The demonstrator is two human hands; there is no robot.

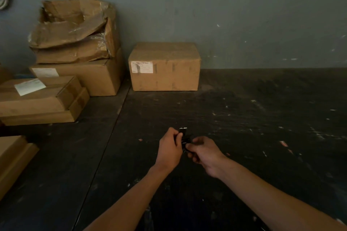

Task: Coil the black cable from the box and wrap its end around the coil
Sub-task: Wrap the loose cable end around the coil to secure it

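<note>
A small bundle of black cable [184, 138] with a pale tip at its top sits between both hands, above the dark table [244, 127]. My left hand [170, 149] pinches the bundle's left side with thumb and fingers. From the right, my right hand [203, 151] closes on the lower part of the cable. Most of the cable is hidden by the fingers and blends with the dark surface. A closed cardboard box [165, 66] stands at the back against the wall.
A stack of cardboard boxes [75, 73] fills the back left, topped by a torn open one [75, 28]. Flat cartons [41, 99] lie at the left, and another carton [13, 157] juts in at the left edge. A grey wall closes the back.
</note>
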